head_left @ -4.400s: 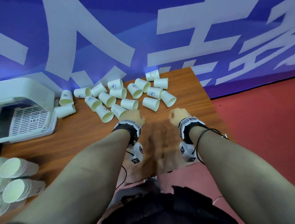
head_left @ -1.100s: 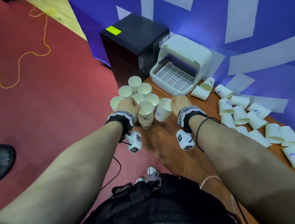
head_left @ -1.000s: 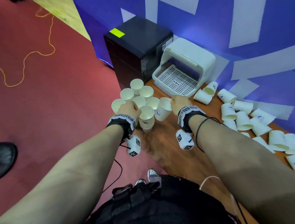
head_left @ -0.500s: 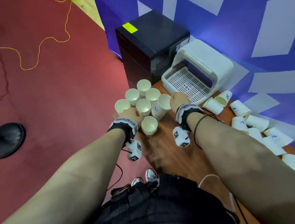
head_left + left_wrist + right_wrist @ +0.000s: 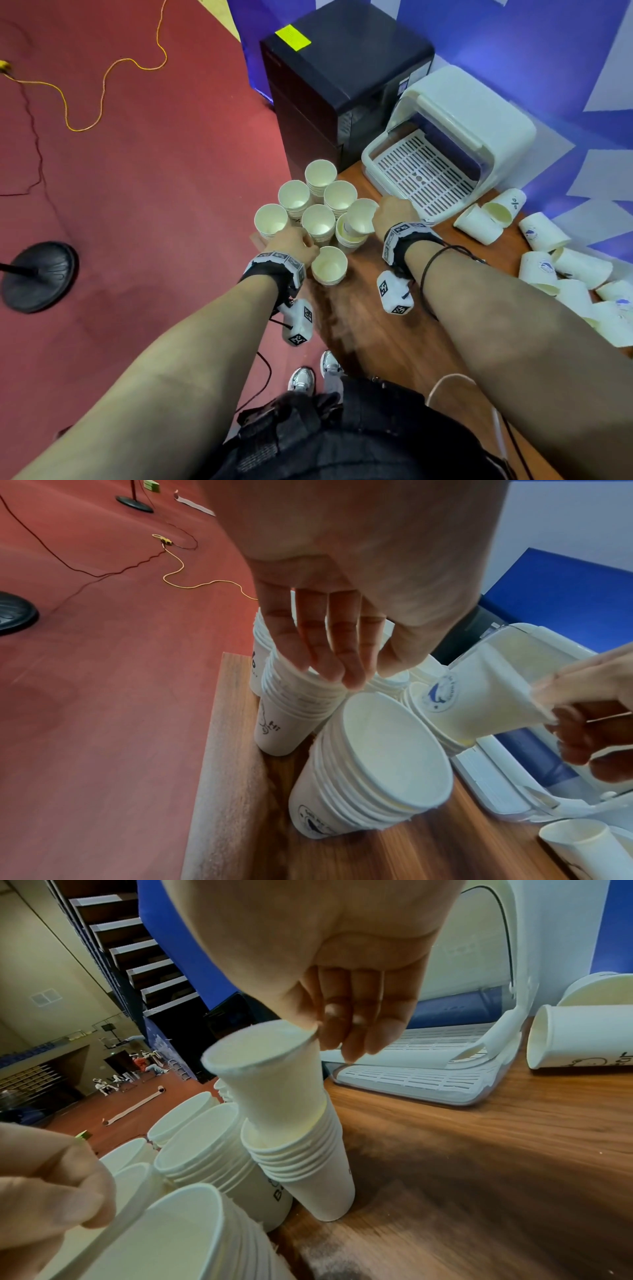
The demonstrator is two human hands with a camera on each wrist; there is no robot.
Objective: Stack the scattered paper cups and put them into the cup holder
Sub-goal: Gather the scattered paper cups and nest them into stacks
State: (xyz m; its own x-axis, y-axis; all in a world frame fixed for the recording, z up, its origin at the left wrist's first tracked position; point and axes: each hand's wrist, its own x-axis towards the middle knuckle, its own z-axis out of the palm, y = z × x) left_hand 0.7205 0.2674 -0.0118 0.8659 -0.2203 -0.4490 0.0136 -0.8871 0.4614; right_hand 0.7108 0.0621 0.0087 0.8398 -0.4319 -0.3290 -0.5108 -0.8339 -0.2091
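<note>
R hand seating 1 cup into a stack, L hand open over the next stack.

Risk 1st: we hold the cup (image 5: 270, 1074) tilted, only its base inside the stack (image 5: 308, 1164) below our right hand (image 5: 394, 214); pushed down at that angle, its wall could crumple or jam, or the stack could tip into the packed stacks beside it, near the table (image 5: 376, 329) edge on the L. Thumb & fingers (image 5: 359, 1020) pinch the cup's rim, so the cup hangs just under the fingertips, stack directly beneath. Our left hand (image 5: 291, 243) has fingers (image 5: 318, 647) straight & close together, tips touching the rim of another stack (image 5: 291, 710), gripping nothing. Cup holder (image 5: 445, 144) sits just beyond our R knuckles, w/ loose cups (image 5: 565, 270) lying farther R of that hand.
</note>
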